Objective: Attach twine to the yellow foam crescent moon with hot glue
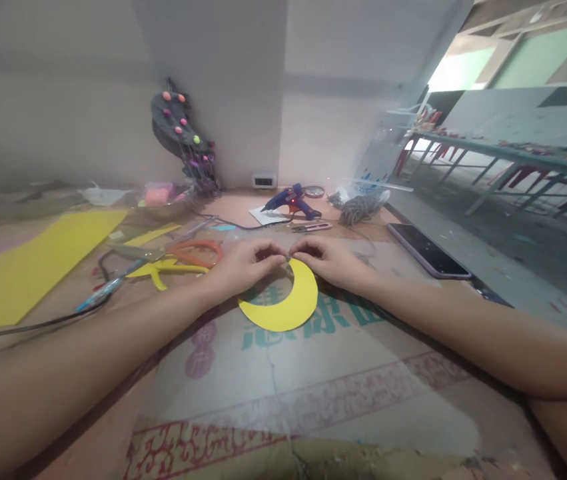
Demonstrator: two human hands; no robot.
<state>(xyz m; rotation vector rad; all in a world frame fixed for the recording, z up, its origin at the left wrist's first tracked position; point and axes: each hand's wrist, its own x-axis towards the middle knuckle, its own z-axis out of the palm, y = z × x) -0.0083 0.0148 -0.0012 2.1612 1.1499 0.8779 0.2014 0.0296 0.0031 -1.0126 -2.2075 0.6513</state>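
Observation:
A yellow crescent (290, 303) cut from foam sheet lies on the printed cardboard (313, 380) in front of me. My left hand (243, 263) and my right hand (326, 260) meet at the crescent's upper tip, fingers curled and pinched together there. Between the fingertips sits something tiny that I cannot make out. Both forearms reach in from the bottom corners.
Orange-handled scissors (190, 252) and yellow offcuts (163, 270) lie to the left, beside a large yellow sheet (28, 267) and a pen (100, 293). A blue glue gun (290, 200), grey twine (360, 208) and a phone (428, 250) lie behind and to the right.

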